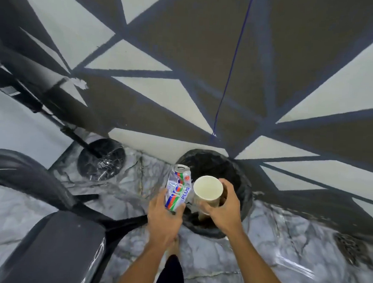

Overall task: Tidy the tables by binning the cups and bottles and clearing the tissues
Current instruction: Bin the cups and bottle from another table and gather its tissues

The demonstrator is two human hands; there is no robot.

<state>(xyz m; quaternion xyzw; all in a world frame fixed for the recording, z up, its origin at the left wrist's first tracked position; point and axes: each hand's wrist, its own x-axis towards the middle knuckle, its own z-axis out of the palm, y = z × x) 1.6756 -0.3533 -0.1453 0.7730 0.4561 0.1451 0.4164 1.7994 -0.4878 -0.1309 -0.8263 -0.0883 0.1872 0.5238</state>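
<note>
I see the bin mouth open on its far side, the can and cup crowding its near rim; a chair blocks near left.

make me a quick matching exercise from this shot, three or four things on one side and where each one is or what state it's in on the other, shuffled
Things:
1. drink can
2. paper cup
3. bin
4. chair seat

Places or states:
A. on the floor by the wall, lined with a black bag
B. held in the left hand, top already opened
C. dark and padded, at lower left
D. held in the right hand, open mouth facing the camera

Pairs: 1-B, 2-D, 3-A, 4-C
</note>
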